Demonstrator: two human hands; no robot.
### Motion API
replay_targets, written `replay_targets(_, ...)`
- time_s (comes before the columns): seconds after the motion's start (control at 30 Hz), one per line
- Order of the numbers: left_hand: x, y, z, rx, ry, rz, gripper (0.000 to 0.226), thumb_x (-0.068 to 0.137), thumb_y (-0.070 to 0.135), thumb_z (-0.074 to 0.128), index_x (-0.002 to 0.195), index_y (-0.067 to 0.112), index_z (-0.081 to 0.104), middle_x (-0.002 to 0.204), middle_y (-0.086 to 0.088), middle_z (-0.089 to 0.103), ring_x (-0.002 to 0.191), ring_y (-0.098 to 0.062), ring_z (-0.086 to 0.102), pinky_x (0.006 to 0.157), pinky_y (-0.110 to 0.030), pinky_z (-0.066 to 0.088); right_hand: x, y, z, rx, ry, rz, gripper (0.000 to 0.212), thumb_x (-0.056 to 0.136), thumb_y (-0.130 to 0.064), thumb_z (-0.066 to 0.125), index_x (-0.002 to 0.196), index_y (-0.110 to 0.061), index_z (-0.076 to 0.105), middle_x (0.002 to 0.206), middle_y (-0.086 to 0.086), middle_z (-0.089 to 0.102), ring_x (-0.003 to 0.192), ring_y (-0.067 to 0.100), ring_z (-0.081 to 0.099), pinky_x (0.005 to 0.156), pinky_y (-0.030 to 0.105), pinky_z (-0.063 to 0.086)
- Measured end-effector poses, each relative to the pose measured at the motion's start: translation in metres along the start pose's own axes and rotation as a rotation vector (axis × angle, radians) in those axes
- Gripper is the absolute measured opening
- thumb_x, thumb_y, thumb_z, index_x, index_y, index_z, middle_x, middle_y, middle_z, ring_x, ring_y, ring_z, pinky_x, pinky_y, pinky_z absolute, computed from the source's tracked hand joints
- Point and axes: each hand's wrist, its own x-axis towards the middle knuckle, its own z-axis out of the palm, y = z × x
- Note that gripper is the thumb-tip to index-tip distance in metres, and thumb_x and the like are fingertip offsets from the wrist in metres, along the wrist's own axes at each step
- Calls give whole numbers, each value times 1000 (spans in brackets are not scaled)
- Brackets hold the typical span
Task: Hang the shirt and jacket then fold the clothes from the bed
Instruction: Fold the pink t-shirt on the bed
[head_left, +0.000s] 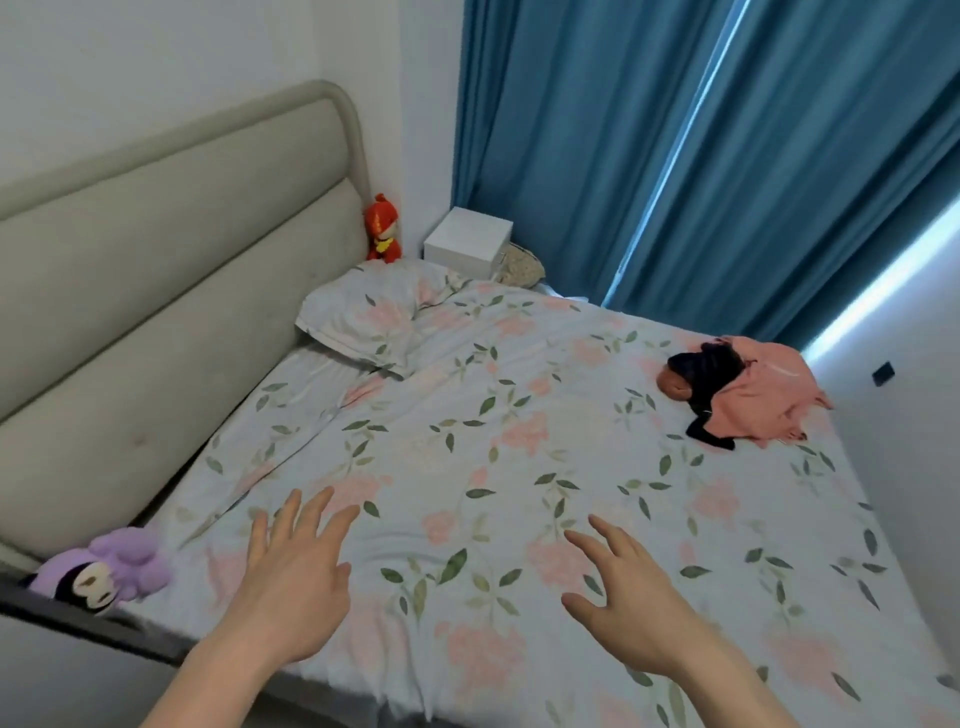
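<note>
both hands reach out over the bed (519, 441) from the bottom of the frame, and neither holds anything. the left hand (291, 582), lower left of centre, has its fingers spread wide and straight above the floral sheet. the right hand (628, 597), lower right of centre, is also spread, fingers pointing toward the upper left, thumb out to the side. whether either palm touches the sheet cannot be told.

the clothes (748, 400) lie in a crumpled heap at the right of the frame, near the far edge of the bed: a pink garment (763, 400) with a black garment (706, 374) bunched on its left side, and a small brown piece (672, 383) peeking out at the far left of the heap. the heap is well apart from both hands, with only bare sheet between.

a pillow (374, 317) in the same floral print sits at the upper centre, against the padded grey headboard (171, 291) that fills the left of the frame. a red plush toy (383, 228) stands in the corner above the pillow, next to a white box (467, 241). a purple plush toy (104, 569) lies at the lower left edge of the bed, just left of the left hand. blue curtains (675, 156) hang across the upper right, with bright slits of light between them.
</note>
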Motion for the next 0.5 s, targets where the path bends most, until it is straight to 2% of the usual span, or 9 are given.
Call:
replay_targets(0.23,14,123,10,68,-39,225,62,106,35,37,163,36,11,172,3,-3,158,-27,-13,127,-52,-9,-73,104,-1,111,64,192,72,100,-54,51,162,-41,16,172,-11,-4,160,19,-2,129,45,12)
replay_targets(0.5,-26,313,60,105,-39,392,60,107,38,36,162,38,11,172,5,-6,158,-26,-15,127,-52,-10,-163,276,-7,179,102,301,74,99,-58,50,161,-43,14,172,-11,-5,160,20,-3,129,44,12)
